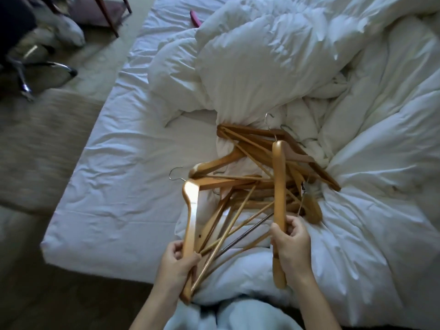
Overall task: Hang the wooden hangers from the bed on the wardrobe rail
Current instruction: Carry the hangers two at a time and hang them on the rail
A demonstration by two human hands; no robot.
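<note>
On the bed (114,186): a tangled heap of wooden hangers (247,184) lies on the white sheet, against the rumpled duvet (262,67).
Left hand (177,263): fingers curled round the lower arm of a pale hanger (190,210), with a few thin bars caught in the same grip.
Right hand (294,244): fingers wrapped round a second hanger (279,182), held on end over the heap.
Floor, far left: a chair base (35,72) on carpet.

You stand at the bed (95,256), which is covered by a creased white sheet (123,163). A crumpled white duvet (262,67) covers the bed's right half and far end. The hangers (247,184) lie in a tangled pile, partly on the sheet and partly on the duvet folds. A pink item (195,19) shows at the duvet's far edge.
</note>
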